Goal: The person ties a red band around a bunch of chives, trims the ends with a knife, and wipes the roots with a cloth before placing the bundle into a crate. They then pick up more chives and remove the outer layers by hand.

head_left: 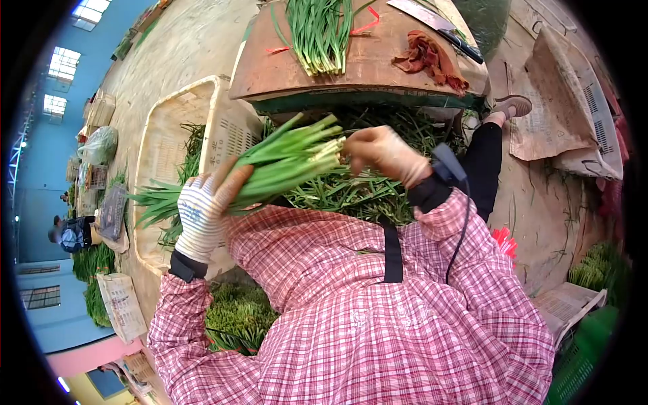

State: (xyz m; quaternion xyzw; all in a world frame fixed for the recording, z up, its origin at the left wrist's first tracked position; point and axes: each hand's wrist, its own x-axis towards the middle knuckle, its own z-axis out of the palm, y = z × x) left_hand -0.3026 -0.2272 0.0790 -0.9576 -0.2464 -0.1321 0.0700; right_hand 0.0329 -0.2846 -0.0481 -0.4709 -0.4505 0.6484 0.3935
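Note:
My left hand (pixel 214 202), in a striped glove with bare-looking fingertips, is wrapped round a bunch of long green leafy stalks (pixel 283 162). The pale cut ends point right, and the leaves trail left over a crate. At those pale ends is my right hand (pixel 386 154), gloved and blurred by motion, with its fingers pressed together; what they hold, if anything, cannot be made out. Beyond the hands, another bunch of stalks (pixel 314 37) lies on a wooden board (pixel 283 74), with a red tie beside it.
On the board are a knife (pixel 439 27) and a reddish cloth (pixel 432 61). A white crate (pixel 219 128) stands at the left, loose greens (pixel 351 196) lie below the board. A crate with sacking (pixel 550 101) is at the right. Another person (pixel 71 233) is far left.

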